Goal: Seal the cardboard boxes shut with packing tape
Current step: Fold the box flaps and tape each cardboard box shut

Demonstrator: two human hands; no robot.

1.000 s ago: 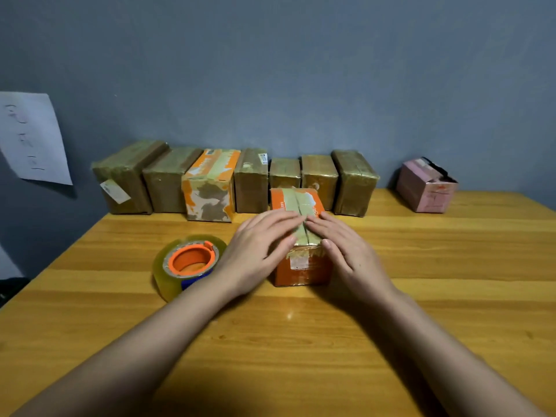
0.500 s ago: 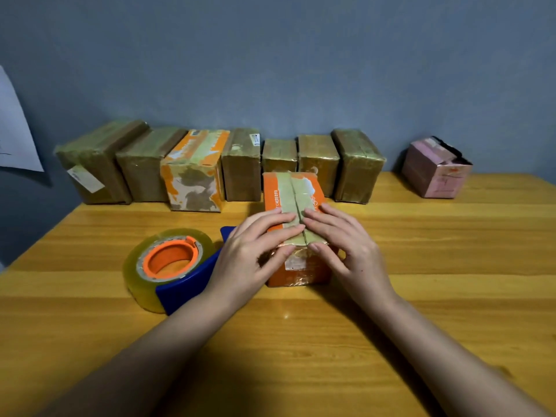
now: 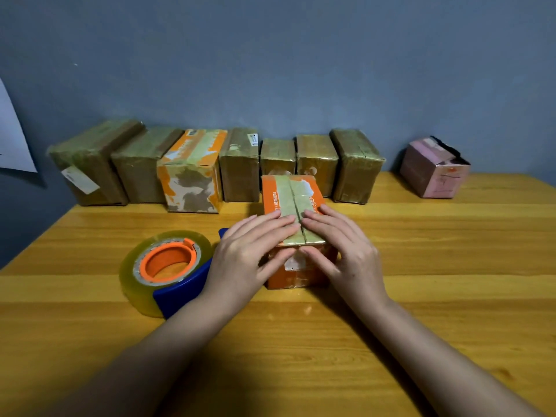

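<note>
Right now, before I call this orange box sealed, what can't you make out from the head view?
- Near end of the orange box seam: covered by the left hand and right hand.
- White label on its front: partly behind fingers, print too small.
- Tape dispenser: cutter end hidden behind the left hand.
- Paper sheet on the wall: cut off by the left edge.

Dim, soft light; edges bowed, slightly blurred.

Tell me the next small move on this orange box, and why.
Probably the left hand reaches for the clear tape roll in its blue dispenser: both hands, right hand too, press the small orange cardboard box flaps flat, the seam still split.
</note>
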